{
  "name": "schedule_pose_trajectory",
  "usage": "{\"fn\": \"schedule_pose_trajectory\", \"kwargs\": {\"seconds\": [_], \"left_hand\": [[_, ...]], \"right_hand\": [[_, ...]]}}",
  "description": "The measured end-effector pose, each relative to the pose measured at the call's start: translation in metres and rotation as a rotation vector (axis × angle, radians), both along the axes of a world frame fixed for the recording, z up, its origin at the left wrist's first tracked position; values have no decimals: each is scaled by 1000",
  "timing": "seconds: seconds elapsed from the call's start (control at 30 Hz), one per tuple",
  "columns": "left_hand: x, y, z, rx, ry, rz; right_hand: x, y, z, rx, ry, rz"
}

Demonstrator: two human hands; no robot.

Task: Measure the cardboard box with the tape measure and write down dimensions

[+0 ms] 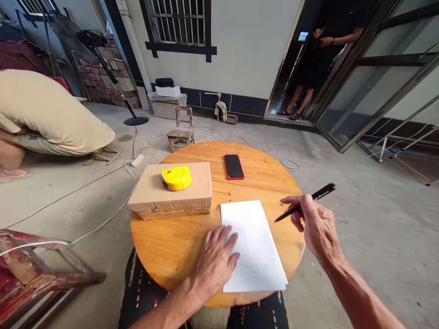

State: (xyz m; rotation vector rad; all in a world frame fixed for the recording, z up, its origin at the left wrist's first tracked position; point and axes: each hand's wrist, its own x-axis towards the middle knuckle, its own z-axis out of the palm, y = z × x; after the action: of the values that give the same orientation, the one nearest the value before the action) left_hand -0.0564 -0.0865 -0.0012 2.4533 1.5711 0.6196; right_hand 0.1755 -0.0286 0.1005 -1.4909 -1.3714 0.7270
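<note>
My left hand point(219, 256) lies flat with its fingers spread, partly on the left edge of some white paper point(254, 242) and partly on the round wooden table point(185, 251). Faint marks show on the lower part of the paper. Held in my right hand point(317, 219) is a black pen point(305, 202), its tip pointing down and left, to the right of the paper and apart from it. A yellow tape measure point(176, 177) rests on a closed cardboard box point(171, 192) at the table's left. Behind the paper lies a phone point(234, 167) with a red edge and dark screen.
A small wooden chair point(181, 130) stands beyond the table. One person point(48, 114) bends over at the left; another person point(318, 59) stands in the doorway. Cables and a power strip point(137, 160) lie on the floor. A worn red wooden stool point(44, 274) is at lower left.
</note>
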Motion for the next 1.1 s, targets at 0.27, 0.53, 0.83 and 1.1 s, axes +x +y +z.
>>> {"fn": "schedule_pose_trajectory", "kwargs": {"seconds": [0.27, 0.53, 0.83, 1.1], "left_hand": [[-3, 1, -6, -30, -32, -14], [0, 4, -6, -91, -54, -8], [-3, 3, -10, -99, -124, 47], [-1, 3, -10, -106, -137, 64]], "right_hand": [[-71, 8, -59, -11, 226, 328], [-89, 22, -72, -75, 106, 380], [-95, 24, -102, -16, -46, 314], [-97, 25, -100, 41, -158, 326]]}}
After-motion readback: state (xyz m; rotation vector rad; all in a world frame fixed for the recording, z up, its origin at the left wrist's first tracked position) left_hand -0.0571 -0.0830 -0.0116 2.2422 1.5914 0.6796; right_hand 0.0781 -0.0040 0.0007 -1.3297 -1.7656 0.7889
